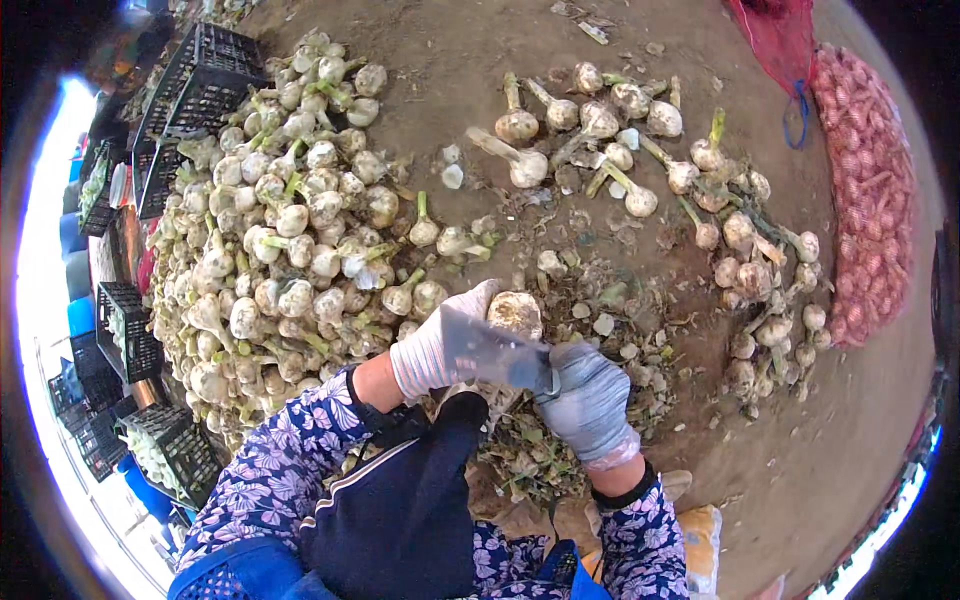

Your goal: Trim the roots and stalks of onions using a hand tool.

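My left hand [429, 348], in a pale knit work glove, holds a large garlic bulb [516, 313] with its soil-stained face turned up. My right hand [589, 401], gloved too, grips a broad-bladed knife [501, 355]. Its blade lies across the front of my left hand, just below the bulb, and hides part of the fingers. Whether the edge touches the bulb cannot be made out. A big heap of garlic bulbs [292, 247] with short stalks rises to the left. Beneath my hands are cut leaves and stalk trimmings [532, 450].
More loose garlic bulbs [598, 120] lie on the dirt floor [442, 45] ahead and to the right. A filled pink mesh sack [862, 202] lies at far right, near a red mesh bag [780, 45]. Black plastic crates [217, 82] line the left side.
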{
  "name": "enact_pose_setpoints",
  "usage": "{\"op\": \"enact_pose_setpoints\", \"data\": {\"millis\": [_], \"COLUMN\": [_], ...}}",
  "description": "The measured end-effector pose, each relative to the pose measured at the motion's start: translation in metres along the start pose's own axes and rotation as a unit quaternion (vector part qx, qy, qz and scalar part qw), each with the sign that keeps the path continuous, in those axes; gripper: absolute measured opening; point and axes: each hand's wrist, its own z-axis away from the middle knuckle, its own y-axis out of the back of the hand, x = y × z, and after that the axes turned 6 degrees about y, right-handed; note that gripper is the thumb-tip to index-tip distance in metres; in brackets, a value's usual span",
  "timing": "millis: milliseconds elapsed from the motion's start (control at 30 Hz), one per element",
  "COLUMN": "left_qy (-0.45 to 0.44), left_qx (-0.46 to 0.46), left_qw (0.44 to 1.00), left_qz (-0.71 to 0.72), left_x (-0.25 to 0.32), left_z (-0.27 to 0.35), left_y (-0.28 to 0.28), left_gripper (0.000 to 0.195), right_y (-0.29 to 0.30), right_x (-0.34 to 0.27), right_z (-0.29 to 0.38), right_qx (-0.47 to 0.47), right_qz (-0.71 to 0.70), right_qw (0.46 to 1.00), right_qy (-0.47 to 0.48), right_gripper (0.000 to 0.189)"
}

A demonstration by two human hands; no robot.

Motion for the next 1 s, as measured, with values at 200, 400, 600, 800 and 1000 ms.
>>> {"op": "enact_pose_setpoints", "data": {"millis": [200, 400, 600, 800, 1000], "left_qy": [-0.117, -0.162, -0.193, -0.112, -0.084], "left_qx": [0.028, 0.096, 0.042, -0.033, 0.003], "left_qw": [0.925, 0.795, 0.721, 0.741, 0.655], "left_qz": [-0.360, -0.576, -0.664, -0.661, -0.751], "left_x": [0.002, 0.001, 0.012, 0.030, 0.024], "left_z": [0.003, 0.004, 0.009, 0.046, 0.040], "left_y": [-0.012, -0.014, -0.027, -0.058, -0.071], "left_gripper": [0.060, 0.068, 0.061, 0.070, 0.066], "right_y": [0.006, 0.006, -0.012, -0.021, 0.005], "right_x": [-0.003, 0.000, 0.014, 0.053, 0.059], "right_z": [0.002, 0.009, 0.015, 0.037, 0.049], "right_qx": [-0.031, -0.030, 0.007, -0.055, 0.053], "right_qz": [-0.009, -0.013, -0.016, 0.149, -0.056], "right_qw": [0.999, 0.999, 1.000, 0.945, 0.938], "right_qy": [-0.026, -0.015, -0.010, -0.286, -0.339], "right_gripper": [0.021, 0.017, 0.016, 0.018, 0.029]}}
